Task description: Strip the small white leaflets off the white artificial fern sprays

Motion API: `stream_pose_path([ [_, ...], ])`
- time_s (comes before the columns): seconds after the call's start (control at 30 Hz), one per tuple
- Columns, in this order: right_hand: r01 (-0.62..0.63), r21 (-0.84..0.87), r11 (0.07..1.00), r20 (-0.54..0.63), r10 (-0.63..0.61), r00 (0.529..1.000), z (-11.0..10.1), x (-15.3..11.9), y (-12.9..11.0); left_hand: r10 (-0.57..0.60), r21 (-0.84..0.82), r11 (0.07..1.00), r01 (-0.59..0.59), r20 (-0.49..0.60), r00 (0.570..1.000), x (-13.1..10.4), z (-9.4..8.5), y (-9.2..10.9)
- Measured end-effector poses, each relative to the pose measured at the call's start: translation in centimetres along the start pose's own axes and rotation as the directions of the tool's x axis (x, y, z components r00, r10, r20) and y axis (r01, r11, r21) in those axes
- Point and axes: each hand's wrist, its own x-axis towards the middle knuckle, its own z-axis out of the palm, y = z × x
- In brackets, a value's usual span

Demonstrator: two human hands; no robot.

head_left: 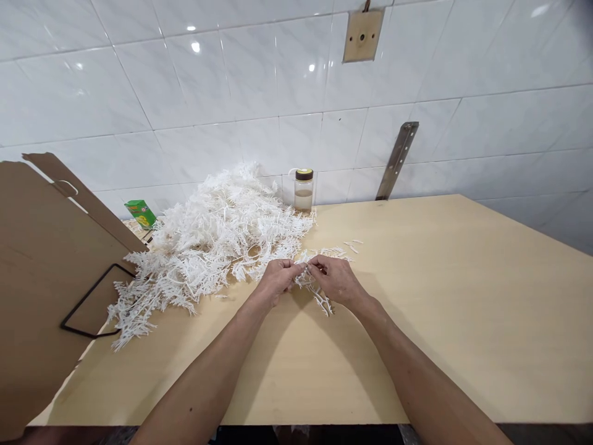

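Near the middle of the light wooden table (440, 278), my left hand (278, 279) and my right hand (334, 278) meet with closed fingers around a white branched sprig (323, 301). Its thin twigs hang below and between the fingertips; the exact pinch point is too small to make out. Behind and to the left of my left hand lies a large heap of white branched sprigs (222, 228). A few loose white pieces (353, 245) rest on the table just beyond my right hand.
A lidded bottle with liquid (303, 191) stands by the tiled wall behind the heap. At the left are a cardboard box (46, 266), a black wire frame (76, 309) and a green packet (141, 214). A metal bracket (397, 161) leans at the wall.
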Motion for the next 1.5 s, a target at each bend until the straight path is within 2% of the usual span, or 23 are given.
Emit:
stream_pose_path([
  [0.13, 0.003, -0.036, 0.999, 0.009, -0.003, 1.000, -0.1, -0.1, -0.1, 0.022, 0.030, 0.999, -0.021, -0.012, 1.000, 0.3, 0.1, -0.5],
  [0.23, 0.026, -0.160, 0.987, 0.012, -0.025, 1.000, 0.4, -0.1, 0.0, 0.030, 0.074, 0.997, -0.029, -0.008, 1.000, 0.5, 0.2, -1.0],
  [0.33, 0.027, -0.291, 0.956, -0.008, -0.031, 0.999, 1.4, 0.0, -0.1, 0.079, 0.140, 0.988, -0.069, -0.062, 0.995, 0.8, 0.3, -1.4],
  [0.4, -0.008, -0.323, 0.946, -0.025, 0.000, 1.000, 1.7, 0.2, -0.1, 0.105, 0.176, 0.980, -0.088, -0.091, 0.990, 0.8, 0.3, -1.6],
  [0.47, -0.110, -0.331, 0.937, -0.084, 0.087, 0.993, 1.3, 0.5, 0.0, 0.103, 0.177, 0.980, -0.087, -0.081, 0.991, 0.8, 0.3, -1.6],
  [0.53, -0.255, -0.300, 0.919, -0.179, 0.208, 0.962, 0.2, 0.7, 0.5, 0.101, 0.144, 0.985, -0.092, -0.054, 0.993, 0.7, 0.3, -1.5],
  [0.6, -0.320, -0.189, 0.928, -0.219, 0.278, 0.935, -1.2, 0.9, 1.3, 0.097, 0.105, 0.990, -0.095, -0.016, 0.995, 0.5, 0.3, -1.2],
  [0.73, -0.344, 0.013, 0.939, -0.315, 0.331, 0.890, -3.1, 0.9, 2.8, 0.040, 0.048, 0.998, -0.043, 0.051, 0.998, 0.1, 0.2, -0.7],
  [0.87, -0.329, 0.021, 0.944, -0.352, 0.315, 0.881, -3.1, 0.7, 2.7, 0.010, 0.014, 1.000, -0.011, 0.049, 0.999, 0.2, 0.1, -0.5],
  [0.97, -0.234, 0.017, 0.972, -0.310, 0.228, 0.923, -2.7, 0.4, 1.3, -0.011, 0.029, 1.000, 0.010, 0.026, 1.000, 0.3, 0.1, -0.4],
  [1.1, -0.043, 0.053, 0.998, -0.107, 0.048, 0.993, -1.7, 0.1, -0.8, -0.015, 0.028, 0.999, 0.016, -0.016, 1.000, 0.3, 0.2, -0.3],
  [1.17, -0.012, 0.012, 1.000, -0.028, 0.012, 1.000, -1.1, 0.1, -1.2, -0.017, 0.007, 1.000, 0.017, -0.040, 0.999, 0.3, 0.2, -0.2],
  [1.27, -0.028, -0.071, 0.997, 0.032, 0.030, 0.999, -0.4, 0.1, -1.1, -0.024, 0.002, 1.000, 0.024, -0.043, 0.999, 0.3, 0.2, -0.1],
  [1.5, -0.025, -0.088, 0.996, 0.033, 0.028, 0.999, 0.2, 0.0, -0.8, -0.017, 0.025, 1.000, 0.019, -0.069, 0.997, 0.2, 0.3, -0.2],
])
